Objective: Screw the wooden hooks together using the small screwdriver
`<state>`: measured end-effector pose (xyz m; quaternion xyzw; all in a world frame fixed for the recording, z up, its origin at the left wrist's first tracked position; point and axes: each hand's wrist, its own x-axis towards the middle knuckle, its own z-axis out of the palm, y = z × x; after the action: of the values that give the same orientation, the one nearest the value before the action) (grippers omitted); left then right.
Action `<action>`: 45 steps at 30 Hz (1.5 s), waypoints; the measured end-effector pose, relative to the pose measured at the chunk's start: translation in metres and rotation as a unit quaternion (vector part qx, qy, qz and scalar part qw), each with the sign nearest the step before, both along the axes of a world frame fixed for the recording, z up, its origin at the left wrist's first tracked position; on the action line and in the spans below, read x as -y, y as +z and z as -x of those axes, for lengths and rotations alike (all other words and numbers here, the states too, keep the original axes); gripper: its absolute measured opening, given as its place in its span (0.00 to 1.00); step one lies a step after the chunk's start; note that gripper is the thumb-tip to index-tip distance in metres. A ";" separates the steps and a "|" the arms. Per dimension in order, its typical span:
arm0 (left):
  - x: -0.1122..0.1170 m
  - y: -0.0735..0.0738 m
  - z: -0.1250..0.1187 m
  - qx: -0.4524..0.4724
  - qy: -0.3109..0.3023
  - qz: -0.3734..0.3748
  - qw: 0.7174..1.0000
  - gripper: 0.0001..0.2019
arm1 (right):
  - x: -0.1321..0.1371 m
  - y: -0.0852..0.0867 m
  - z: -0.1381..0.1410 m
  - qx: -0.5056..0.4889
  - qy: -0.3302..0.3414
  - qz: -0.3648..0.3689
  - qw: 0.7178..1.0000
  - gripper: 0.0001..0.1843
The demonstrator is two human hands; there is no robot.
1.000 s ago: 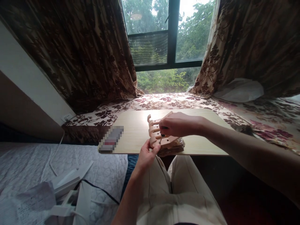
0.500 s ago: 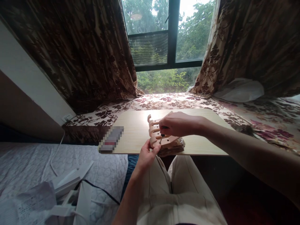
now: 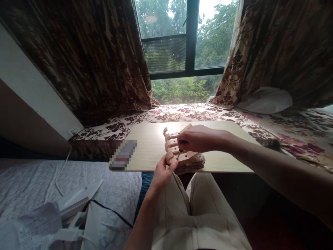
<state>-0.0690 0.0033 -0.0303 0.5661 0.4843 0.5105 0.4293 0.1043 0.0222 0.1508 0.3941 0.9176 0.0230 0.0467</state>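
A pale wooden piece with curved hooks and dark holes lies near the front edge of the light wooden table. My right hand is closed round the handle of a screwdriver, most of which the fingers hide. The thin metal shaft slants down to the nearest hook, close to my left fingertips. My left hand grips that hook's lower end between thumb and fingers. Beneath the wooden piece sits a brownish, layered stack, partly covered.
A blurred-out flat object lies at the table's left edge. On the quilted bed at left are papers, white boxes and a black cord. A floral window seat runs behind the table, with a white plastic bag at right.
Almost nothing differs. Both hands keep their places at the wooden piece, and my right wrist has shifted very slightly.
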 end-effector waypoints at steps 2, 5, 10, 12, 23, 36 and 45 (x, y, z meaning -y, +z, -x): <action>0.000 0.000 0.000 -0.001 0.000 -0.001 1.000 0.17 | 0.001 0.001 -0.002 -0.005 0.006 0.008 1.000 0.16; 0.001 0.002 -0.001 -0.002 -0.001 0.000 1.000 0.17 | 0.002 0.003 -0.004 -0.014 0.024 0.016 0.999 0.18; 0.002 0.003 -0.001 -0.001 -0.003 0.001 1.000 0.17 | -0.001 0.001 0.000 -0.003 0.018 0.009 1.000 0.12; 0.001 0.003 -0.001 0.000 -0.003 -0.001 1.000 0.16 | -0.001 0.000 0.002 0.004 0.006 -0.002 1.000 0.14; 0.002 0.003 -0.001 -0.003 -0.008 0.000 1.000 0.17 | 0.001 0.002 -0.002 0.011 0.020 -0.004 1.000 0.13; 0.001 0.002 -0.001 -0.006 -0.009 -0.002 1.000 0.16 | 0.000 -0.001 0.001 0.026 0.014 -0.009 1.000 0.11; 0.001 0.005 -0.002 -0.003 -0.016 -0.002 1.000 0.17 | 0.003 -0.001 0.002 0.011 0.025 -0.019 0.999 0.14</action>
<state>-0.0673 0.0019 -0.0258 0.5761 0.4752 0.5034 0.4347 0.1025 0.0196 0.1495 0.3713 0.9261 0.0459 0.0483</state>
